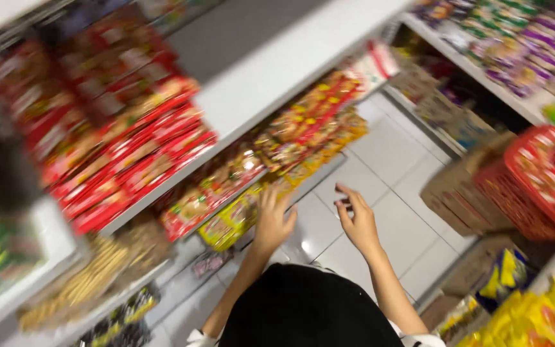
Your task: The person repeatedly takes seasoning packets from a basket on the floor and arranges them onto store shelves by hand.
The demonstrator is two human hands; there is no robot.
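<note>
Yellow packets (pixel 229 222) sit centre frame on the lower shelf (pixel 181 270); your left hand (pixel 272 218) rests spread on them, right hand (pixel 356 218) open, empty. Nudging too hard could tip packets onto the floor (pixel 387 167).

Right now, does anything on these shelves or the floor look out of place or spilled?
Nothing is clearly spilled. The left hand rests on the yellow packets at the lower shelf's edge; the right hand hangs open and empty over the tiled floor. The red basket sits tilted on cardboard boxes. Blur hides finer detail.
</note>
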